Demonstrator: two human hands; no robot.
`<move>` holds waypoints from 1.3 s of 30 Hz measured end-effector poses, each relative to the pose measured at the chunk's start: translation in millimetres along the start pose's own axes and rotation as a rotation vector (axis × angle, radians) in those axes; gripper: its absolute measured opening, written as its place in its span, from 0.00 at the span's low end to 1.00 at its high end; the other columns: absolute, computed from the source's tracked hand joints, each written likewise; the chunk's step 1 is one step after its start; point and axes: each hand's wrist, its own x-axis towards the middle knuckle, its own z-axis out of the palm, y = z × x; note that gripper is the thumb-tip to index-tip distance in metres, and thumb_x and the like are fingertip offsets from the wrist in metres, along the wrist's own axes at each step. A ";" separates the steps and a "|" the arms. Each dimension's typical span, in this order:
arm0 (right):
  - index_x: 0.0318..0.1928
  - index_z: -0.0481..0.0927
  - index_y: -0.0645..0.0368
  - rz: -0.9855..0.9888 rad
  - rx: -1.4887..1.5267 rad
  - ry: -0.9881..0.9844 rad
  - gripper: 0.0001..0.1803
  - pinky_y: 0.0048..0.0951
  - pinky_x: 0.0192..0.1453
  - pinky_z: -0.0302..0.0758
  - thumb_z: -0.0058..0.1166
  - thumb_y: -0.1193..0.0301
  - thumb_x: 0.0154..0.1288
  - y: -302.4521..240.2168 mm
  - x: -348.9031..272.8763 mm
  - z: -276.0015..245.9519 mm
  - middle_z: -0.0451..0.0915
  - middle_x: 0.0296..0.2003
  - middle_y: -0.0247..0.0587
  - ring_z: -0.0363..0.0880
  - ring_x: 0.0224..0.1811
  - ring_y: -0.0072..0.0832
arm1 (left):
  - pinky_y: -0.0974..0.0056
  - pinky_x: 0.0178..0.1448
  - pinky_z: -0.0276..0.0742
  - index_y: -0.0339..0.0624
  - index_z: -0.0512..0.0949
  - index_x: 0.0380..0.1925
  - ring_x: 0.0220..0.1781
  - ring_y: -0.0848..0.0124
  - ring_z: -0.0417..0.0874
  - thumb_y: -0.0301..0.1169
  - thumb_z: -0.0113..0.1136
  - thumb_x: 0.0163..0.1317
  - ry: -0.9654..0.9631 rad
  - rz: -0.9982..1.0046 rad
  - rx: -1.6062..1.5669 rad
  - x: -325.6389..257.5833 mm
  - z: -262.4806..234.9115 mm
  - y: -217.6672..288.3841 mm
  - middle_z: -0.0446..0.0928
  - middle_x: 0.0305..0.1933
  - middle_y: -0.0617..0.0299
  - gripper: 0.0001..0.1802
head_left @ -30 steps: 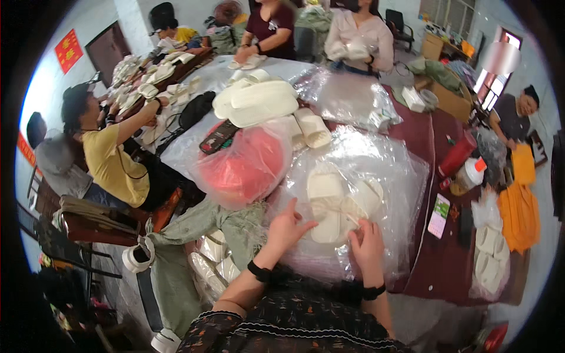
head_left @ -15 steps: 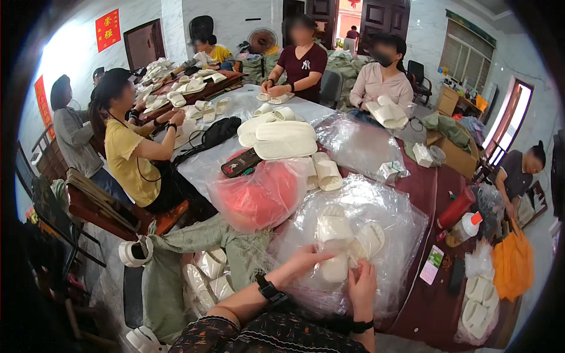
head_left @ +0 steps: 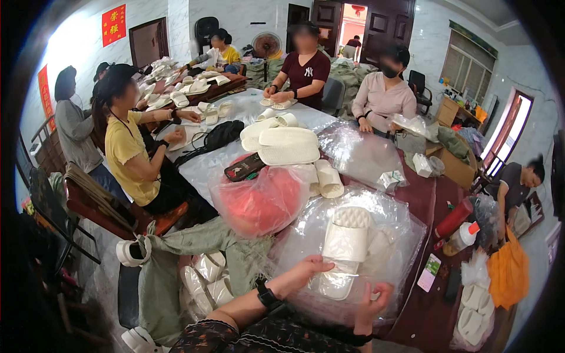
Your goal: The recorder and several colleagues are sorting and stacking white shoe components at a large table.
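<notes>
A cream slipper (head_left: 347,238) with a quilted strap lies on a stack of clear plastic bags (head_left: 294,235) before me. Below it the pale sole end of another slipper (head_left: 335,285) shows. My left hand (head_left: 306,273) is closed, thumb and fingers pinching the left side where the two slippers meet. To the right, my right hand (head_left: 372,303) has its fingers curled but apart, above the plastic, with nothing seen in them. Between the hands and the stack's right side, a further slipper (head_left: 381,250) shows dimly through clear film.
Beyond lie a red plastic-wrapped bundle (head_left: 259,200), a dark phone (head_left: 244,167) and piled slippers (head_left: 288,146). An open green sack (head_left: 170,282) with slippers stands left. A bottle (head_left: 462,238), red cylinder (head_left: 453,217) and pink phone (head_left: 429,272) are at right. Co-workers surround the table.
The slippers under my hands now lie lengthwise, strap showing, one overlapping the other. My right hand has moved down and right, off the slippers. The pink-shirted co-worker has put slippers down.
</notes>
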 end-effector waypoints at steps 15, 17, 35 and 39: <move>0.64 0.67 0.66 0.308 0.529 -0.205 0.29 0.29 0.56 0.73 0.58 0.79 0.63 -47.9 -5.5 -19.2 0.74 0.58 0.44 0.77 0.52 0.29 | 0.63 0.67 0.69 0.34 0.72 0.62 0.62 0.70 0.76 0.31 0.63 0.66 -0.149 -0.120 0.027 -56.0 9.8 6.4 0.78 0.60 0.59 0.26; 0.63 0.68 0.67 0.210 0.353 -0.183 0.26 0.29 0.54 0.74 0.57 0.79 0.64 -64.0 -3.6 -6.9 0.76 0.56 0.44 0.77 0.50 0.28 | 0.64 0.66 0.69 0.35 0.73 0.62 0.62 0.71 0.76 0.32 0.63 0.67 -0.111 -0.079 0.192 -60.3 21.7 2.7 0.78 0.60 0.60 0.25; 0.60 0.74 0.64 -0.116 -0.448 -0.687 0.30 0.46 0.71 0.61 0.63 0.65 0.60 -19.6 8.6 -20.2 0.72 0.63 0.48 0.66 0.67 0.49 | 0.68 0.44 0.77 0.35 0.80 0.46 0.37 0.75 0.81 0.24 0.66 0.58 0.939 -0.179 0.690 -321.1 -171.9 139.3 0.83 0.37 0.64 0.15; 0.60 0.74 0.64 -0.124 -0.482 -0.628 0.30 0.45 0.72 0.60 0.64 0.65 0.59 -18.9 1.3 -12.1 0.70 0.64 0.46 0.64 0.69 0.48 | 0.68 0.27 0.66 0.39 0.83 0.40 0.25 0.78 0.73 0.37 0.67 0.58 0.962 -0.645 0.885 -318.2 -241.6 90.2 0.78 0.28 0.69 0.15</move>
